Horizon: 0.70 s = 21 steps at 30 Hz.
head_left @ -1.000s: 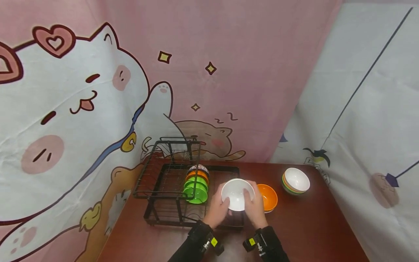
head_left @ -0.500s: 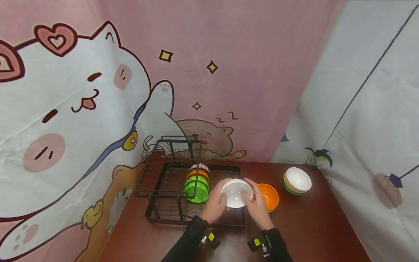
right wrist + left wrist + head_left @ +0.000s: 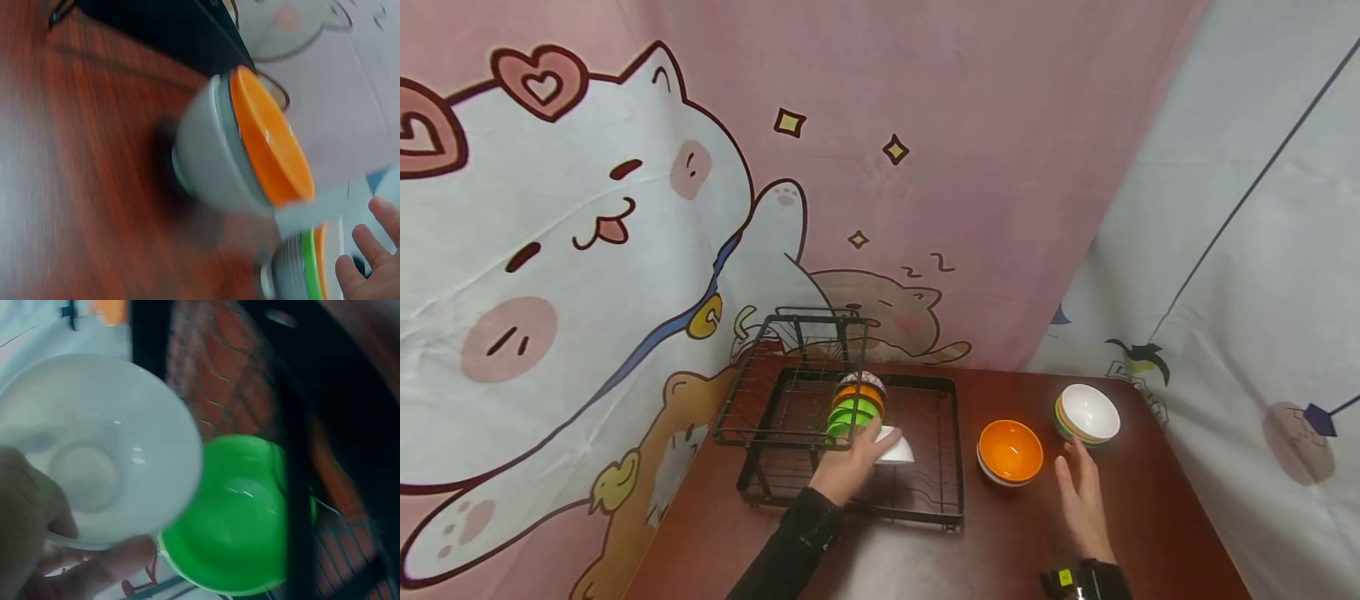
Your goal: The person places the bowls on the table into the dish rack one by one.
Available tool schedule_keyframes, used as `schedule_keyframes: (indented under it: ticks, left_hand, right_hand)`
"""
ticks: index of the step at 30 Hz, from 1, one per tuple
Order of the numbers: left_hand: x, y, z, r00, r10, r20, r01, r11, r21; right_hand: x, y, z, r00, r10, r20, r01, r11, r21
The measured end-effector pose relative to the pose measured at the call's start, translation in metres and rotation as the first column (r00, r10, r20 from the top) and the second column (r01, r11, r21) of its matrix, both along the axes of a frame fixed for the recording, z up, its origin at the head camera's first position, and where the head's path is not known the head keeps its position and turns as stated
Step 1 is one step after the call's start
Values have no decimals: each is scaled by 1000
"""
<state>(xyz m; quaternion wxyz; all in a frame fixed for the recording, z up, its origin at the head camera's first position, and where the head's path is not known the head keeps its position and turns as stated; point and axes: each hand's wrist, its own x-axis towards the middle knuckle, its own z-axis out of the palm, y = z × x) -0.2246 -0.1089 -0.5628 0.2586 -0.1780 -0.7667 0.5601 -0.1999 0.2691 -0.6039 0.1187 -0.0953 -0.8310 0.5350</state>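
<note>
My left hand (image 3: pixel 848 468) pinches the rim of a white bowl (image 3: pixel 898 450) over the black dish rack (image 3: pixel 958 450). In the left wrist view this white bowl (image 3: pixel 140 437) is tilted beside a green bowl (image 3: pixel 231 519); I cannot tell if they touch. Several bowls, green, orange (image 3: pixel 868 392) and patterned, stand on edge in a row in the rack, partly behind its bars. My right hand (image 3: pixel 1084 500) has loosely spread fingers and holds nothing. It is close to a bowl stack topped by a white bowl (image 3: pixel 1092 410). Left of it, an orange bowl (image 3: pixel 1011 450) sits in a whitish bowl (image 3: pixel 209 153).
The rack's raised upper tier (image 3: pixel 797 379) overhangs its left part. A brown wooden table (image 3: pixel 1000 550) carries everything. Printed cloth (image 3: pixel 1000 208) hangs behind and at both sides.
Both hands held the white bowl in front of me; the right hand has let go and moved right. The left hand has carried the bowl leftward to the row and tipped it.
</note>
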Motion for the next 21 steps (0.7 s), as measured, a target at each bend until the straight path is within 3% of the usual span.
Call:
schedule_keyframes:
  ticks: [1, 2, 3, 4, 6, 11, 17, 21]
  left_hand:
    - [1, -2, -3, 989, -125, 83, 91, 939, 330]
    - [1, -4, -7, 956, -276, 102, 165, 791, 589]
    - [2, -5, -10, 911, -407, 62, 227, 621, 750]
    - [1, -6, -13, 872, -490, -3, 270, 475, 837]
    - [0, -5, -18, 889, -452, -73, 311, 480, 820]
    - [0, -3, -28, 956, -272, -109, 250, 560, 790]
    - [-3, -3, -38, 978, -182, -98, 191, 613, 766]
    - [-8, -3, -45, 987, -141, -73, 144, 608, 781]
  right_hand:
    - [1, 5, -1, 1000, -18, 23, 18, 1000, -5]
    - [3, 10, -2, 999, -32, 41, 32, 999, -9]
    - [4, 14, -3, 998, -42, 56, 43, 999, -17]
    - [5, 18, -3, 996, -55, 71, 57, 998, -25]
    - [7, 23, -5, 994, -67, 85, 71, 997, -36]
    - [9, 29, -8, 990, -82, 115, 89, 994, -58]
    - [10, 35, -16, 982, -105, 154, 118, 990, -79]
    - [9, 36, -19, 981, -90, 171, 106, 990, -88]
